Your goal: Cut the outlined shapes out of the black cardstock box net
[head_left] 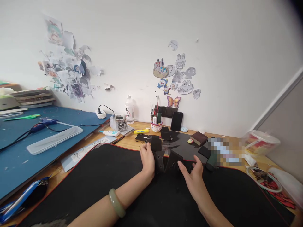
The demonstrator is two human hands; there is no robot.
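Note:
My left hand [148, 160] is closed on the left edge of a folded black card [174, 160]. The card stands up in a V-like fold, and small holes or marks show on its left panel. My right hand [193, 171] is open at the card's right side, thumb and fingers apart. The thumb tip is close to the card; whether it touches, I cannot tell. Both hands are over a black desk mat [113, 170] with a red edge. Just behind them lie more black card pieces [156, 143], some with metal clips.
A pen cup [156, 126], a phone [177, 121] and a water bottle [129, 110] stand along the wall. A yellow glue stick [141, 131] and a brown box [199, 138] lie behind the mat. At left, a glue gun [44, 124] rests on a blue mat [14, 138].

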